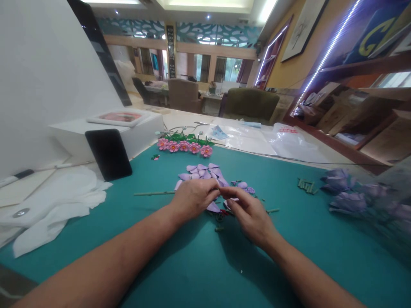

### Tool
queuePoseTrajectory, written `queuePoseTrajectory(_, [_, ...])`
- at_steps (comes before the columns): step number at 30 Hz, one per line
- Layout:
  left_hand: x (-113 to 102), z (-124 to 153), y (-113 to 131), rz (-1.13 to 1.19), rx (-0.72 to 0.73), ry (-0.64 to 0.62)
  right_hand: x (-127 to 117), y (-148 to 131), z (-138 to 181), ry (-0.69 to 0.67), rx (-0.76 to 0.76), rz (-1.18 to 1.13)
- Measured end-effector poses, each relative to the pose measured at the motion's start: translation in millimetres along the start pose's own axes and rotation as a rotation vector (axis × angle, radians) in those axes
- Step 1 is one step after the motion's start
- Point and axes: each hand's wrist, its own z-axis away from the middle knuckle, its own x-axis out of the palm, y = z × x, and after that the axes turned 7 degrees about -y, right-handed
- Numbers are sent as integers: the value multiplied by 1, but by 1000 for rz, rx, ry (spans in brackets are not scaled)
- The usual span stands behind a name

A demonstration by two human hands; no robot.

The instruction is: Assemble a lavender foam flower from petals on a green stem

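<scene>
My left hand [194, 197] is closed in a pinch over the middle of the green mat [180, 265]. My right hand [252, 211] meets it, fingertips bent together; whatever lies between the fingers is hidden. A thin green stem [152, 193] runs out to the left from behind my left hand; I cannot tell whether it is held. Just beyond the hands lies a pile of light purple petals [204, 171]. Small purple round parts [249, 190] sit beyond my right hand. Below the fingertips are a dark round piece [219, 217] and a short green piece [218, 229].
Pink toy flowers [184, 146] lie along the mat's far edge. Short green sticks [306, 186] and purple flowers [348, 201] are at the right. A black tablet-like panel [108, 154] leans on a white box [73, 132] at left, near crumpled white wrapping [61, 201]. Clear plastic bags [285, 139] lie behind.
</scene>
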Motion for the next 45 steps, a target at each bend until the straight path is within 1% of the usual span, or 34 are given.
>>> queuePoseTrajectory(6, [-1,0,-1,35,22,-5,-10,-5,-3,-54,9,13])
queuePoseTrajectory(9, [-2,-1,-3,71,8,-10,-23,-4,-7,4,31,27])
queuePoseTrajectory(12, [-3,-3,-6,127,-10,-15,-37,5,-12,104,114,15])
queuePoseTrajectory(14, [-3,-4,-7,162,-1,-19,-44,12,-15,143,167,6])
queuePoseTrajectory(20, [-2,-4,-8,158,70,-22,-58,25,-18,156,194,10])
queuePoseTrajectory(23, [-1,-3,-7,137,79,-31,-64,25,-18,155,208,80])
queuePoseTrajectory(25, [-1,-3,-7,123,69,-42,-70,24,-17,143,229,195])
queuePoseTrajectory(28, [-2,-4,-8,104,51,-63,-80,22,-17,99,276,442])
queuePoseTrajectory(31, [-2,-5,-8,95,50,-70,-88,20,-16,26,328,655])
queuePoseTrajectory(34, [-2,-5,-7,97,51,-73,-92,20,-16,-65,374,801])
queuePoseTrajectory(38, [-3,-5,-8,99,41,-86,-95,23,-15,-152,395,909])
queuePoseTrajectory(45, [-2,-5,-9,93,47,-73,-88,33,-14,-210,308,947])
